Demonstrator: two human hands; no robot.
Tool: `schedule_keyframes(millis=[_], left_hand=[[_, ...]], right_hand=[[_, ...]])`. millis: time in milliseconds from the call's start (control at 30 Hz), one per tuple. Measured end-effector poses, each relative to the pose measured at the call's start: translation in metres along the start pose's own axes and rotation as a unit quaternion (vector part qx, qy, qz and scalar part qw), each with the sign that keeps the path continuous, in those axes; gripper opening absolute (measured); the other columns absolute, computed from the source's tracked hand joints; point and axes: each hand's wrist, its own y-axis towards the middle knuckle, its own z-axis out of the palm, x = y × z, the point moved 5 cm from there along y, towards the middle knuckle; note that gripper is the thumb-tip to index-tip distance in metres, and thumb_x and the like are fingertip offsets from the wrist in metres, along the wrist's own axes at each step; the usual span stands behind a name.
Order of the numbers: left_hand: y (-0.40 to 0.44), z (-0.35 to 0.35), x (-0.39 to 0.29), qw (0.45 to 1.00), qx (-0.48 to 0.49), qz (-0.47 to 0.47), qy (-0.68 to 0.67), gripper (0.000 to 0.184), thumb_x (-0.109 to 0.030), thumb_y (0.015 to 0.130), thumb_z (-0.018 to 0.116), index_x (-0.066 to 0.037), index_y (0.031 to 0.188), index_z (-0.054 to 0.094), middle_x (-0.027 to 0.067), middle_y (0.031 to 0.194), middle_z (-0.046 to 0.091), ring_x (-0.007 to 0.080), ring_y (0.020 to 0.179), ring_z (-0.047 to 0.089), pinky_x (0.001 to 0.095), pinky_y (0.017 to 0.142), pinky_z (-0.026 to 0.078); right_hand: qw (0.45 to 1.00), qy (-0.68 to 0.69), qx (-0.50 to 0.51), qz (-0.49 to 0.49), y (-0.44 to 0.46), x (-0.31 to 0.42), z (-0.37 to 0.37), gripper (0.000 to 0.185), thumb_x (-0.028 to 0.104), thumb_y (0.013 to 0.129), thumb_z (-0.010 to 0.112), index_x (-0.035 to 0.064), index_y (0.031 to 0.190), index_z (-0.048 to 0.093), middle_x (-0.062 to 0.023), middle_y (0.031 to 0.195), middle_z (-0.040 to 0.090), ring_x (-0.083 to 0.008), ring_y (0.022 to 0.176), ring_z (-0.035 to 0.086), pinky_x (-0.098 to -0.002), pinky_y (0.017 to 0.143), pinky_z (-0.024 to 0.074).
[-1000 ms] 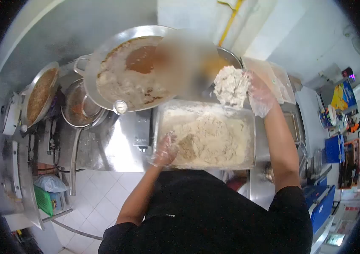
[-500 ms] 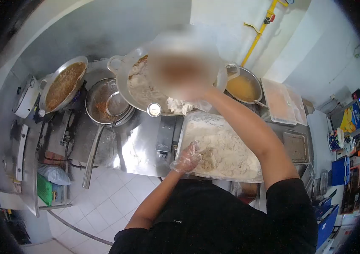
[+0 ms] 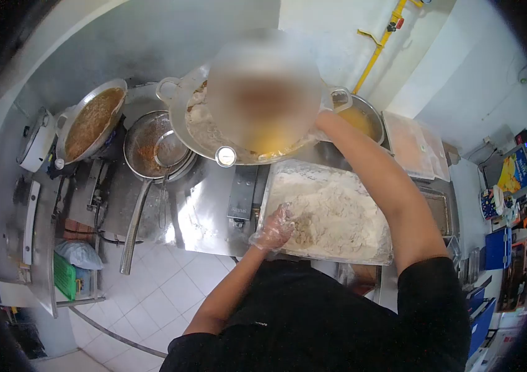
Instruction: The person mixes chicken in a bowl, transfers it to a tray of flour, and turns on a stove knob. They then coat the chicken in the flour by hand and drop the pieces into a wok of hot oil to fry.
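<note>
My left hand [image 3: 274, 229], in a clear plastic glove dusted with flour, rests over the left part of a metal tray [image 3: 266, 198] of flour [image 3: 338, 217]. Its fingers look loosely apart, with nothing seen in them. My right arm reaches across the tray to the wok [image 3: 180, 127]. Only the edge of my right hand [image 3: 323, 119] shows by the wok's right handle; a blurred patch hides its fingers. Flour-coated food [image 3: 201, 121] lies in the wok's left side. A round dial thermometer [image 3: 225, 156] sits at the wok's front rim.
A strainer [image 3: 167, 149] lies in a long-handled pan [image 3: 133, 248] to the left. Farther left stands a wok of brown frying oil [image 3: 94, 124]. A pot of yellowish liquid [image 3: 363, 121] and plastic containers [image 3: 409, 146] stand right. A yellow gas pipe [image 3: 375, 53] runs up the wall.
My right hand has moved right and back, behind the blur. The white floured clump at the wok's front rim no longer shows; yellow shows there instead. My left hand has barely moved.
</note>
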Motion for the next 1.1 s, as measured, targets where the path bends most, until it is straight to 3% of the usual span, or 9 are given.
schedule_keyframes(millis=[133, 267, 400, 533, 567, 633, 700, 833, 1100], left_hand=[[0.002, -0.001, -0.005, 0.991, -0.003, 0.052, 0.122, 0.049, -0.006, 0.081, 0.062, -0.007, 0.126, 0.044, 0.0078, 0.099, 0.061, 0.016, 0.087, 0.058, 0.0278, 0.078, 0.049], [0.002, 0.002, 0.017, 0.994, -0.074, -0.011, -0.075, 0.027, -0.003, 0.083, 0.063, -0.005, 0.109, 0.056, 0.0023, 0.09, 0.061, 0.0114, 0.079, 0.057, 0.0277, 0.073, 0.048], [0.001, -0.015, 0.009, 0.983, -0.108, -0.052, -0.141, 0.015, 0.0, 0.086, 0.06, -0.004, 0.1, 0.058, 0.0022, 0.088, 0.062, 0.0101, 0.078, 0.056, 0.0242, 0.07, 0.047], [-0.012, -0.034, -0.036, 0.947, -0.225, -0.039, -0.225, 0.006, -0.01, 0.091, 0.056, -0.005, 0.089, 0.058, 0.0009, 0.078, 0.058, 0.008, 0.072, 0.054, 0.0213, 0.063, 0.045], [-0.021, -0.046, -0.049, 0.943, -0.26, -0.09, -0.185, 0.009, -0.012, 0.092, 0.055, -0.005, 0.088, 0.057, 0.0009, 0.075, 0.056, 0.0075, 0.07, 0.053, 0.0213, 0.062, 0.045], [-0.035, -0.076, -0.036, 0.95, -0.291, -0.015, 0.109, 0.01, -0.014, 0.092, 0.056, -0.005, 0.092, 0.056, 0.0021, 0.074, 0.055, 0.0089, 0.063, 0.053, 0.0218, 0.054, 0.043], [-0.066, -0.102, 0.051, 0.921, -0.371, -0.075, -0.093, 0.029, -0.02, 0.088, 0.06, -0.009, 0.113, 0.053, 0.0062, 0.087, 0.061, 0.0096, 0.06, 0.055, 0.0224, 0.046, 0.044], [-0.086, -0.11, 0.12, 0.782, -0.413, -0.286, -0.37, 0.019, -0.021, 0.091, 0.054, -0.006, 0.103, 0.058, 0.0099, 0.079, 0.062, 0.0178, 0.054, 0.057, 0.0245, 0.044, 0.044], [-0.06, -0.083, 0.15, 0.781, -0.28, -0.347, -0.438, 0.027, -0.031, 0.099, 0.038, -0.009, 0.095, 0.053, 0.0041, 0.071, 0.055, 0.0128, 0.054, 0.051, 0.0221, 0.046, 0.043]], right_hand=[[0.986, -0.064, -0.154, -0.007, 0.051, -0.051, 0.023, 0.014, 0.009, 0.08, 0.056, 0.0054, 0.088, 0.067, -0.0163, 0.093, 0.066, -0.0322, 0.089, 0.064, -0.0381, 0.077, 0.0509], [0.926, -0.072, -0.369, 0.003, 0.043, -0.082, -0.003, 0.012, 0.008, 0.081, 0.053, 0.0043, 0.089, 0.062, -0.0149, 0.089, 0.066, -0.0317, 0.087, 0.064, -0.0405, 0.076, 0.0498], [0.902, 0.125, -0.4, 0.104, -0.041, -0.097, -0.018, 0.011, 0.012, 0.082, 0.053, 0.0038, 0.085, 0.061, -0.0168, 0.086, 0.064, -0.0309, 0.083, 0.063, -0.04, 0.073, 0.0497], [0.932, -0.08, -0.33, 0.127, -0.139, -0.079, 0.062, 0.026, 0.026, 0.085, 0.051, 0.0033, 0.083, 0.063, -0.0185, 0.092, 0.064, -0.0314, 0.084, 0.063, -0.0377, 0.076, 0.0493], [0.962, 0.068, -0.175, 0.197, -0.142, -0.088, 0.106, 0.031, 0.028, 0.087, 0.046, 0.002, 0.082, 0.061, -0.0179, 0.098, 0.064, -0.0337, 0.088, 0.062, -0.042, 0.078, 0.0482], [0.984, -0.001, 0.021, 0.175, -0.129, -0.102, 0.26, 0.047, 0.03, 0.084, 0.049, 0.0004, 0.121, 0.048, -0.0223, 0.119, 0.055, -0.0346, 0.107, 0.056, -0.0444, 0.091, 0.0438], [0.979, 0.046, 0.07, 0.185, -0.141, -0.088, 0.305, 0.061, 0.03, 0.085, 0.049, 0.002, 0.137, 0.035, -0.0263, 0.13, 0.045, -0.034, 0.119, 0.048, -0.0448, 0.098, 0.0397], [0.958, 0.086, 0.045, 0.268, -0.132, -0.049, 0.286, 0.059, 0.027, 0.087, 0.048, 0.0073, 0.14, 0.034, -0.0277, 0.14, 0.031, -0.0341, 0.126, 0.042, -0.0469, 0.1, 0.038], [0.978, 0.099, 0.042, 0.179, -0.092, -0.126, 0.376, 0.038, 0.018, 0.084, 0.051, 0.0068, 0.121, 0.053, -0.021, 0.122, 0.054, -0.0301, 0.111, 0.054, -0.0451, 0.084, 0.0478]])
